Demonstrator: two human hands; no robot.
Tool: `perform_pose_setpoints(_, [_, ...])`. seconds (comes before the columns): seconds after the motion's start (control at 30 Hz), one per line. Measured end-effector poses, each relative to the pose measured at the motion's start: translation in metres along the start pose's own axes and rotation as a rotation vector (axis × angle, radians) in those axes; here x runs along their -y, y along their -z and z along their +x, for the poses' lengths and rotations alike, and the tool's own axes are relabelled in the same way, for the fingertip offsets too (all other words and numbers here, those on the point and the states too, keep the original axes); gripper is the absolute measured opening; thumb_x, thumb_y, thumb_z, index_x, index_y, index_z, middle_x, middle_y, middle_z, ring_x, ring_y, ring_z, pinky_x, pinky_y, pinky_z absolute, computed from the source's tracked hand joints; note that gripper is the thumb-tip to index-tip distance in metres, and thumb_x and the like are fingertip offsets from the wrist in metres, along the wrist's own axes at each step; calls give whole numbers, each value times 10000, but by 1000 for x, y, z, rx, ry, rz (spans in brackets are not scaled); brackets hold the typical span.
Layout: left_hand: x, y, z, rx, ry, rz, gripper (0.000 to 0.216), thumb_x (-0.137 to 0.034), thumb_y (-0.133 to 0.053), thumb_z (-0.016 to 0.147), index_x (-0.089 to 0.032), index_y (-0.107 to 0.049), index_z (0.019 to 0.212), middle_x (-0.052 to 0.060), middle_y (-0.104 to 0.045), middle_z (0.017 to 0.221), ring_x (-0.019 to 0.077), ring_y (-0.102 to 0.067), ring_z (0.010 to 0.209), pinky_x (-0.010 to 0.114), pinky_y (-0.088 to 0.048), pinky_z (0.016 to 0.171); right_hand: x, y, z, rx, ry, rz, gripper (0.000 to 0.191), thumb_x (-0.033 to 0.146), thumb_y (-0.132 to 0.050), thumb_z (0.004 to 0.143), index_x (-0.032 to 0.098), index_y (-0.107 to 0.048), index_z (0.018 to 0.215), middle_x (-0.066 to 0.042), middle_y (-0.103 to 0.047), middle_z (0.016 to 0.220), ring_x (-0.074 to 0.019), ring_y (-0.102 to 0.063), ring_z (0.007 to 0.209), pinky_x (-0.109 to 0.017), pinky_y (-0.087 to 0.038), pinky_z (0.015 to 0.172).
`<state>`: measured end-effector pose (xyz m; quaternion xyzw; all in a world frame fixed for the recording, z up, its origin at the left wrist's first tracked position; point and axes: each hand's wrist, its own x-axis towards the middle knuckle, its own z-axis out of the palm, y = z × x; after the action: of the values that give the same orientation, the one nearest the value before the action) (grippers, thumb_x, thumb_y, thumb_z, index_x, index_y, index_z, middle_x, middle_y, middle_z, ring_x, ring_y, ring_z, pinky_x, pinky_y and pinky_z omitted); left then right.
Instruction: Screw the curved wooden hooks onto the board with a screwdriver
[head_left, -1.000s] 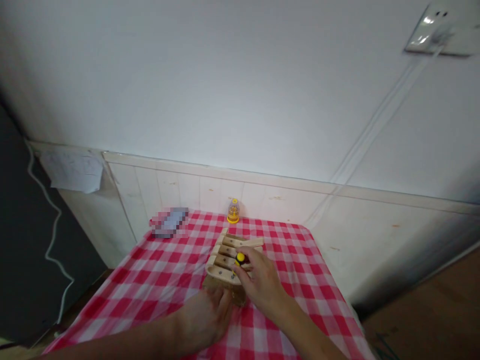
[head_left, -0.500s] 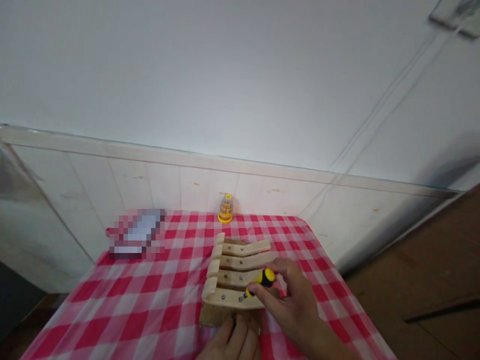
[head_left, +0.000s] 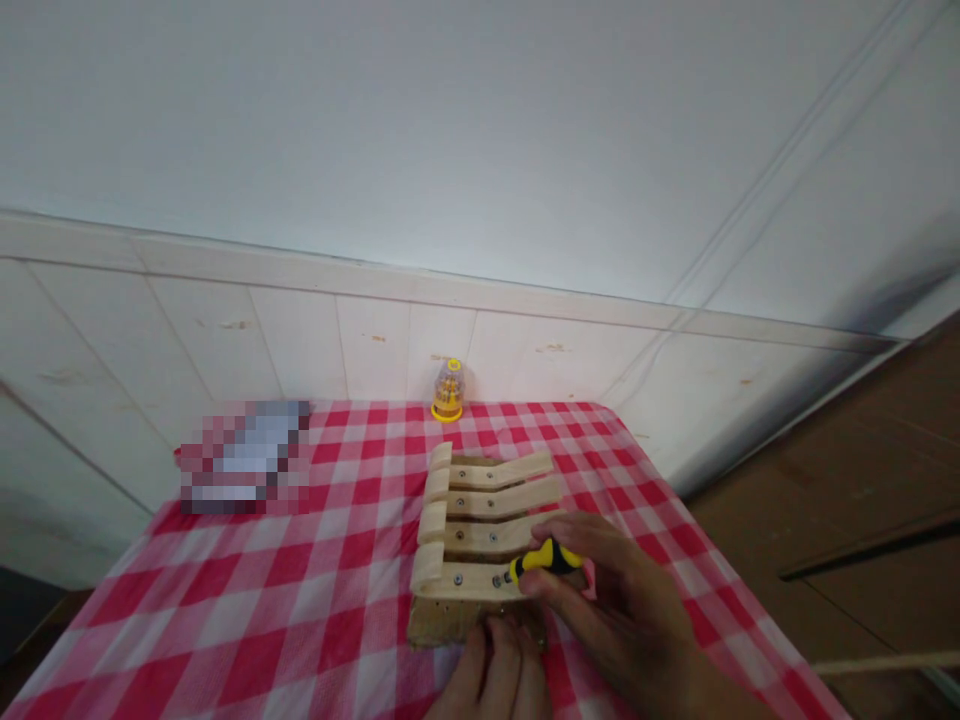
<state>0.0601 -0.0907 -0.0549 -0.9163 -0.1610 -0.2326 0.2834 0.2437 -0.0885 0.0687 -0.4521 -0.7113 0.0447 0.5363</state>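
My right hand (head_left: 626, 615) is closed round the handle of a yellow and black screwdriver (head_left: 547, 560). The screwdriver lies at a low slant, its tip at the right-hand screw of the nearest wooden slat (head_left: 478, 578). Several pale slats with curled left ends run across a brown board (head_left: 442, 622), each showing two screws. At the board's near edge, my left hand (head_left: 499, 675) has its bent fingers pressed together on the board; the thumb's grip is partly hidden.
A red and white checked cloth (head_left: 330, 590) covers the table. Near the wall stands a clear, yellow-based bit holder (head_left: 448, 392). A blurred-out flat object (head_left: 244, 460) lies at the left. Beyond the table's right side is a brown wooden surface (head_left: 840, 500).
The view has tipped and shifted, so the table sits higher. The screwdriver's handle has swung lower to the right, with its tip still at the same screw. My left hand keeps its place on the board.
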Motion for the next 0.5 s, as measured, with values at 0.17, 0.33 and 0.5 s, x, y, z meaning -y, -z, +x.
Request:
perform_pose_setpoints(0.17, [14, 15, 9, 60, -40, -115, 343, -209, -507, 1047, -87, -651, 1333, 149, -762, 1121, 262, -690, 1042, 423, -512, 933, 0, 4, 3, 71, 70, 59, 554, 47, -657, 913, 325, -624, 1391, -77, -786, 1242, -253, -775, 1131, -437, -664, 966])
perform_pose_setpoints(0.33, [21, 29, 22, -1, -52, -32, 311, -233, -501, 1047, -68, -672, 1248, 141, -768, 1014, 277, -703, 963, 430, -504, 848, 0, 1, 2, 51, 26, 118, 444, 75, -661, 933, 309, -645, 1311, -70, -799, 1198, -231, -806, 1026, -391, -693, 871])
perform_pose_setpoints(0.5, [22, 36, 27, -76, 25, -23, 315, -223, -424, 1046, -95, -703, 1117, 141, -782, 1010, 289, -725, 916, 443, -525, 815, 0, -4, 4, -34, -3, 111, 274, 155, -766, 884, 274, -686, 1118, -58, -814, 1025, -229, -812, 919, -361, -692, 792])
